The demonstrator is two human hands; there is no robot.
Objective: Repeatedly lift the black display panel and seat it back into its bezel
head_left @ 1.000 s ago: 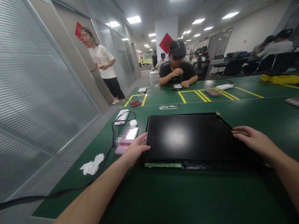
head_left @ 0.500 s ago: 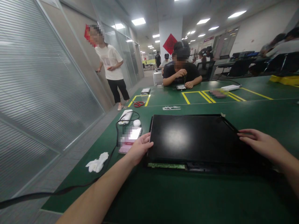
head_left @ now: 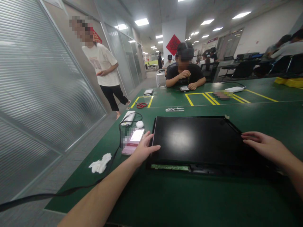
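Observation:
A black LCD panel (head_left: 201, 138) lies face up and a little askew over a black frame (head_left: 220, 171) on the green table. Along the near edge a green circuit board strip (head_left: 169, 167) shows. My left hand (head_left: 144, 149) grips the panel's left edge, its thumb over the top face and its fingers along the side. At the right edge, my right hand (head_left: 259, 142) has its fingers and thumb closed on the panel's rim; the fingertips are partly hidden there.
Left of the panel are a phone (head_left: 136, 135), a white earbud case (head_left: 139, 124), a white power bank (head_left: 128, 118), a black cable (head_left: 71, 191) and crumpled tissue (head_left: 100, 163). Red-handled scissors (head_left: 141, 105) lie farther back. A co-worker (head_left: 186, 71) sits opposite; another person (head_left: 104, 64) stands at left.
My left thumb has shifted right, farther onto the panel's face. My right hand stays at the right edge. The person in white has moved left and nearer.

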